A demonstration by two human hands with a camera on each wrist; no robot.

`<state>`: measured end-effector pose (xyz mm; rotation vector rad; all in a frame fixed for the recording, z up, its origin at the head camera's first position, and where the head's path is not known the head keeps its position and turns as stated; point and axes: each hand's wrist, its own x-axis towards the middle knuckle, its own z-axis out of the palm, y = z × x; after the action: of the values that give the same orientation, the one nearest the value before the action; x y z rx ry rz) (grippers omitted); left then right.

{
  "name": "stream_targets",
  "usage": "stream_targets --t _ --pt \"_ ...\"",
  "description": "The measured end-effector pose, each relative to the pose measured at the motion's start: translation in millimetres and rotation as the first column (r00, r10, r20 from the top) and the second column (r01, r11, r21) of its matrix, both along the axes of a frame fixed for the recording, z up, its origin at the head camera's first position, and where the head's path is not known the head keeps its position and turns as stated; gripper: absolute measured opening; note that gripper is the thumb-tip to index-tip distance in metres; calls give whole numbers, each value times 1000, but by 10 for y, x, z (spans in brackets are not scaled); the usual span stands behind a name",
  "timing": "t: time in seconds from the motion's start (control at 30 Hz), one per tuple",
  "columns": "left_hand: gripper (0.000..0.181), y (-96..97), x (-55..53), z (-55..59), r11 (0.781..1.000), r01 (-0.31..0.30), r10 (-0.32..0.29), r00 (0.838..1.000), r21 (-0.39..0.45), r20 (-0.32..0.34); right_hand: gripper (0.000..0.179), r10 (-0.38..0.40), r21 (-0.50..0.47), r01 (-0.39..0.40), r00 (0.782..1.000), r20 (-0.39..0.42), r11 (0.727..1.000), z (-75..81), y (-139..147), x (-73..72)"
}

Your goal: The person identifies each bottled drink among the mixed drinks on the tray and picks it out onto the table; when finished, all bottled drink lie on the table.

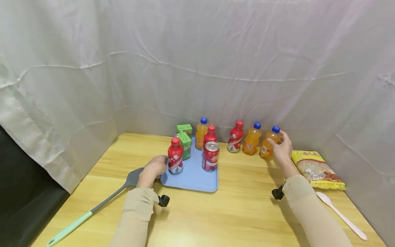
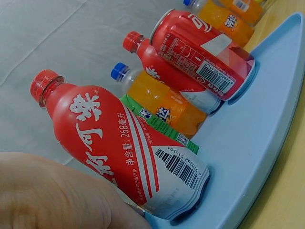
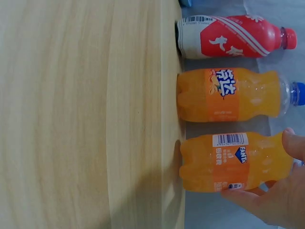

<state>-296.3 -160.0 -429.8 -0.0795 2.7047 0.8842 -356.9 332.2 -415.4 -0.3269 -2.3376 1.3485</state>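
My right hand grips the rightmost orange soda bottle, with thumb and fingers on either side of its upper part. This blue-capped bottle stands upright at the table's back. Beside it are another orange soda bottle and a red cola bottle. My left hand is at the left edge of a blue tray, close by a red cola bottle; its fingertips are largely hidden. Also on the tray are a red cola can, another red bottle, an orange soda bottle and green cartons.
A grey spatula with a mint handle lies left of the tray. At the right are a yellow food packet and a pale pink spoon. Grey curtain cloth hangs behind the wooden table.
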Motion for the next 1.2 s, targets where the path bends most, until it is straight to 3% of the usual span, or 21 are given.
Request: stream_targets --t 0.4,0.7,0.93,1.07,1.2 --pt "57 22 -17 8 1000 -2 2 1000 -16 -2 67 19 -20 -18 999 27 1000 -51 81 -71" --pt "59 -2 -30 3 1000 -3 3 1000 -7 13 70 80 60 -83 996 45 995 -76 116 -89" --pt "61 -31 22 -115 1000 -3 2 999 17 53 77 65 166 -75 996 63 983 -169 110 19" --pt "63 -44 16 -96 1000 -6 4 998 29 67 84 35 231 -38 999 17 972 -86 76 78" --pt "66 -40 -87 54 1000 -1 -1 998 30 71 80 27 280 8 992 -122 960 167 -43 58"
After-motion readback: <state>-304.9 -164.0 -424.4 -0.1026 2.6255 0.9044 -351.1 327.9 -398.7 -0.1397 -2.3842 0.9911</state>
